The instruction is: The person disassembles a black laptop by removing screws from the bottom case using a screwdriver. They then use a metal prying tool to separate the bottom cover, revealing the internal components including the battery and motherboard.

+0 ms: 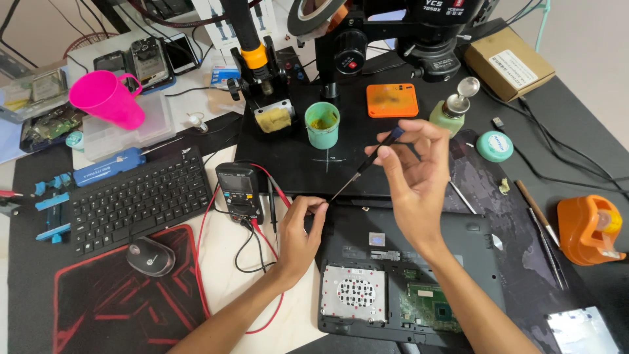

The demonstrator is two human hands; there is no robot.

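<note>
While the opened dark grey laptop base (419,262) lies underside-up at the near edge of the bench, both hands work at its far left corner.

Right hand (416,177): raised above the base, fingers pinched shut on a slim black precision screwdriver with a blue cap (367,164); the shaft slants down-left so its tip meets the corner.

Left hand (303,226): palm resting on the white bench top, fingertips closed together at the same corner beside the tip, seemingly to steady or catch a small part; whether it holds one cannot be told.

Surroundings: black multimeter with red and black leads (240,191) just left of the left hand; black keyboard (141,196) and mouse (151,255) further left; green round pot (322,123) and orange pad (392,99) on the black microscope plate (288,164) beyond.

Room: the plate's edge touches the base's far side; open bench lies only at the near left.
</note>
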